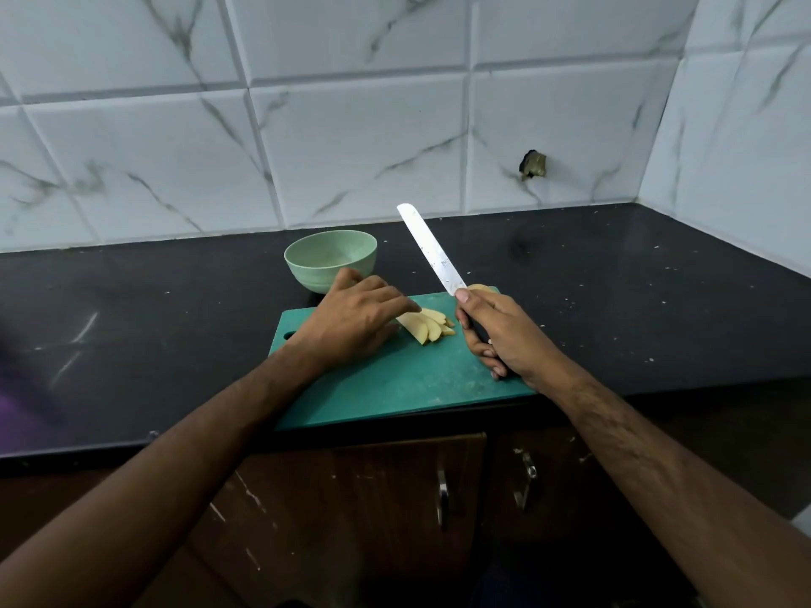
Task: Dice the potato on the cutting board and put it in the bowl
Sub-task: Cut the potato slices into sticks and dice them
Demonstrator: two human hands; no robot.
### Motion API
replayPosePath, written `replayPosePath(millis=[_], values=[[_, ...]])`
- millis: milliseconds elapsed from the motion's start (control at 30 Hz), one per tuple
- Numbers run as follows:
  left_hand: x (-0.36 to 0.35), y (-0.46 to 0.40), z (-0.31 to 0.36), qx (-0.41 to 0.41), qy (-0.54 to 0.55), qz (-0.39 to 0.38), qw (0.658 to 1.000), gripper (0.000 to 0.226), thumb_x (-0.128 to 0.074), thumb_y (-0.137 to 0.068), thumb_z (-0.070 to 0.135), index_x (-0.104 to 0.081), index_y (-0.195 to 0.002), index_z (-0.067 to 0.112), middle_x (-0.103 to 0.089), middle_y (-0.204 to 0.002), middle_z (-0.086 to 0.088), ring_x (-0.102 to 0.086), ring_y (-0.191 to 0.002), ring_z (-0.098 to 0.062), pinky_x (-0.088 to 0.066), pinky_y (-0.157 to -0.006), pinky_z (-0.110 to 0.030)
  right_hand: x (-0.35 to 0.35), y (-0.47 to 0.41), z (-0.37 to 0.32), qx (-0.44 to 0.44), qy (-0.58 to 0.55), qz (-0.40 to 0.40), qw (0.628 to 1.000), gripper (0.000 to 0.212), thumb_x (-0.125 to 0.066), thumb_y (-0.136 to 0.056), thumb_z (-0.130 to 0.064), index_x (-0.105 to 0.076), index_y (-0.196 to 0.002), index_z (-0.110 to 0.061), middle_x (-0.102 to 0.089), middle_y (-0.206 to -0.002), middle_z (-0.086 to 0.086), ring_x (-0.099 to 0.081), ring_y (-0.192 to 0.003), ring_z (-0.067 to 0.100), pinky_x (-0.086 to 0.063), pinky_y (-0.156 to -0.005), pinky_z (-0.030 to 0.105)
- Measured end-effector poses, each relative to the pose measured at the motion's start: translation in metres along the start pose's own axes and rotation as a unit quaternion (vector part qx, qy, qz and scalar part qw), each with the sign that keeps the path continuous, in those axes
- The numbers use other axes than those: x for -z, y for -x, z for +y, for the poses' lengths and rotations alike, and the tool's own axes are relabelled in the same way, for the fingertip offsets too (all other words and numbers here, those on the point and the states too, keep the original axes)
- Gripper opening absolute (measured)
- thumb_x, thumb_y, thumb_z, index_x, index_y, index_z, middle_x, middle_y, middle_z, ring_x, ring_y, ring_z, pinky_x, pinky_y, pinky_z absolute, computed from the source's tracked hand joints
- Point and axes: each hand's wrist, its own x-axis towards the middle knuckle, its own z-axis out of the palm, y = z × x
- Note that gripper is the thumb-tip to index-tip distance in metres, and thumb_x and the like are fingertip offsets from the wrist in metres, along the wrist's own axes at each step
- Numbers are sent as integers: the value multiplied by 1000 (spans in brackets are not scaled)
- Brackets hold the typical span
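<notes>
Item, far left to right along the black bench (614, 274): pale green bowl (330, 256), standing upright just behind the back-left corner of the green cutting board (395, 388), nothing visible inside it. Left hand (355, 320), fingers extended and fairly straight, fingertips resting on the near end of the potato slices (428, 324); it presses rather than grips. The slices lie fanned and overlapping near the middle of the board, flat sides down, their long axis running from back-left to front-right, the narrow ends pointing toward the right hand. A further potato piece (480, 288) sits at the board's back-right edge, partly hidden behind the blade. Knife (432, 250), blade raised clear of the board, tip pointing up and away to the back-left. Right hand (496, 333), fingers wrapped tight round the knife handle, thumb up near the blade heel. Step in hand, by judgement: cutting the slices into sticks, then crosswise into dice; nothing appears diced yet. To do it well, square the fan into a tidy stack, curl the left fingertips back from the edge, lower the blade along the slices' length for sticks, then turn the cut across that axis. Risk: overlapped slices may slide under pressure.
</notes>
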Motion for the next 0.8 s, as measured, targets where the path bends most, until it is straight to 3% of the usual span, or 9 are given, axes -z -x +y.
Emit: replayPosePath(millis=[167, 333, 433, 633, 800], values=[[0, -3, 4, -24, -14, 25, 999, 15, -68, -91, 28, -67, -106, 24, -67, -100, 4, -60, -92, -23, -36, -83, -42, -1, 1, -1, 2, 0, 1, 1000, 41, -39, -110, -40, -48, -86, -8, -36, -50, 3, -28, -33, 14, -32, -36, 21], [1, -2, 8, -41, -7, 6, 999, 27, -62, -96, 30, -65, -122, 25, -67, -116, 5, -62, -102, -20, -36, -87, -41, -1, 2, -1, 3, 5, 4, 1000, 42, -39, -109, -41, -49, -86, -8, -37, -50, 3, -28, -33, 14, -32, -36, 21], [3, -2, 11, -61, -8, -6, 998, 20, -60, -97, 24, -67, -116, 23, -69, -111, 4, -64, -98, -22, -37, -87, -42, -1, 1, -1, 2, 6, 5, 1000, 42, -39, -109, -42, -49, -86, -8, -37, -50, 4, -29, -33, 14, -33, -37, 22], [19, 7, 15, -76, -16, 42, 996, 12, -61, -98, 29, -61, -94, 19, -60, -88, 2, -58, -81, -24, -40, -78, -43, -1, 1, -1, 1, 5, 9, 1000, 42, -39, -109, -42, -49, -86, -8, -37, -50, 3, -28, -33, 14, -32, -37, 21], [30, 32, 21, -97, 12, 52, 994, 20, -54, -103, 30, -68, -97, 18, -65, -91, 3, -60, -83, -21, -39, -85, -41, 0, 1, -1, -1, 6, 7, 1000, 42, -40, -109, -43, -49, -87, -8, -36, -50, 2, -28, -33, 13, -32, -37, 21]])
